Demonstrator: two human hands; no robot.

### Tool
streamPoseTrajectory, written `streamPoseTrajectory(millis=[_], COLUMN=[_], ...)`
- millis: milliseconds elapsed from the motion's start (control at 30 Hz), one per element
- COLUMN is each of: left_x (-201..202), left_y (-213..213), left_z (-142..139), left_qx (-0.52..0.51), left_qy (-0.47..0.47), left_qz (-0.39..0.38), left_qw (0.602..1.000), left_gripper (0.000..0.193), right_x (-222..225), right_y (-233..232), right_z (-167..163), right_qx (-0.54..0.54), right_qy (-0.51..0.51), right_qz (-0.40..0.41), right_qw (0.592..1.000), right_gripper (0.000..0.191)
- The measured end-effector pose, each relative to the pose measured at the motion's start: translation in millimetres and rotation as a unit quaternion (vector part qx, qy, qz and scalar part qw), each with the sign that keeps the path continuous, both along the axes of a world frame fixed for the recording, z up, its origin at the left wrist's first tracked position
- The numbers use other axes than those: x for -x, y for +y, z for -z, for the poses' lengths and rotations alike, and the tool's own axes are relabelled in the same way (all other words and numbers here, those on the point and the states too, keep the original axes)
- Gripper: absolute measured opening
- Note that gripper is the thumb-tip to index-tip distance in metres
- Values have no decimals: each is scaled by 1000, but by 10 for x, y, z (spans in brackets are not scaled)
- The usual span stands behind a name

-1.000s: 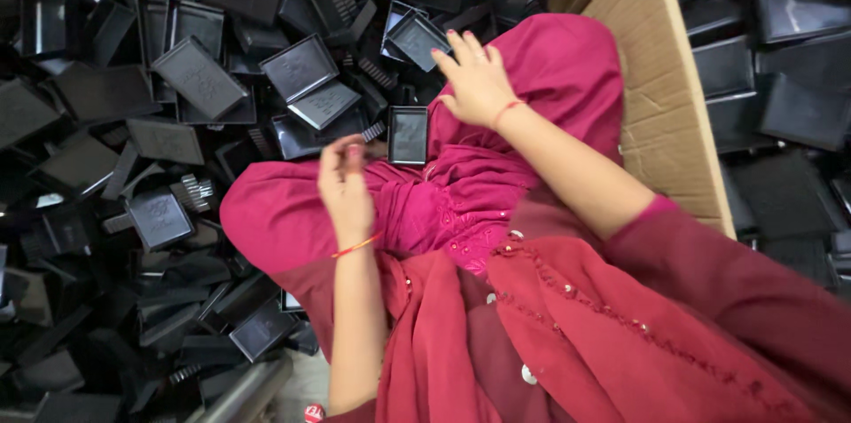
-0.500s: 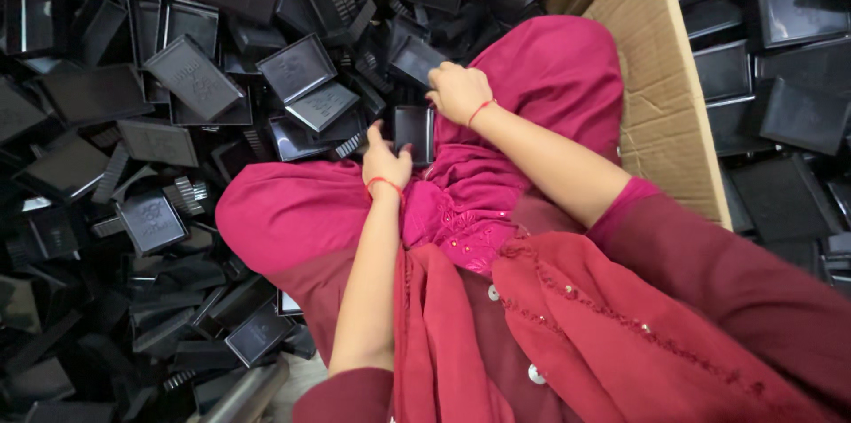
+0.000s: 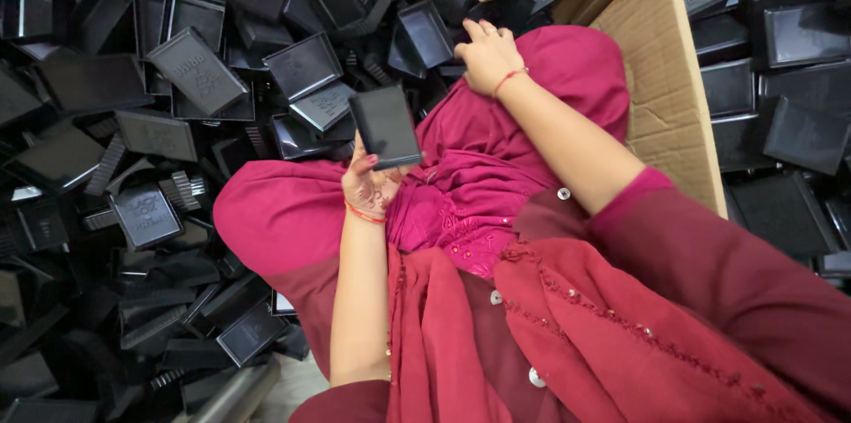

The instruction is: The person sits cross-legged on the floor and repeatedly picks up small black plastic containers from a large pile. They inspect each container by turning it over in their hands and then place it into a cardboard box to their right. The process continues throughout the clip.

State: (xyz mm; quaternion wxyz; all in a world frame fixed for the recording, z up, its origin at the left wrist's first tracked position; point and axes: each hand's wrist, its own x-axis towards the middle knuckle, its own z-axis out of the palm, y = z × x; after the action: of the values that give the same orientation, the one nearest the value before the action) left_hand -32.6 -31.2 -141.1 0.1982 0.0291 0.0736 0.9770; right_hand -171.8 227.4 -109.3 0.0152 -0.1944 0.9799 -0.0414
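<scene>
Left hand [image 3: 370,185] grips black tray [image 3: 386,127]; right hand [image 3: 487,58] seemingly empty.

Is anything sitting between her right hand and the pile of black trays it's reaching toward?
Nothing visible does. The right hand rests at the edge of the pile, beside a black open tray, with only the red cloth of the knee under it. The left hand holds another flat black tray.

Workshop: heaps of black plastic trays [image 3: 195,68], cardboard box [image 3: 660,77]
</scene>
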Motion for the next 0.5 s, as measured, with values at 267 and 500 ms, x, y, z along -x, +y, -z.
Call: streamPoseTrajectory(millis=[267,500], left_x=[-21,61], left_y=[-60,-50], left_z=[-12,176], left_qx=[-77,-122], left_qy=[9,-94], left_qz=[37,25], left_qw=[996,988], left_gripper=[105,85], right_x=[167,265], right_y=[-258,-209], right_z=[151,-212], right_qx=[-1,354], right_qy=[104,189], right_qz=[-10,-82], right_qw=[995,912], right_gripper=[14,15])
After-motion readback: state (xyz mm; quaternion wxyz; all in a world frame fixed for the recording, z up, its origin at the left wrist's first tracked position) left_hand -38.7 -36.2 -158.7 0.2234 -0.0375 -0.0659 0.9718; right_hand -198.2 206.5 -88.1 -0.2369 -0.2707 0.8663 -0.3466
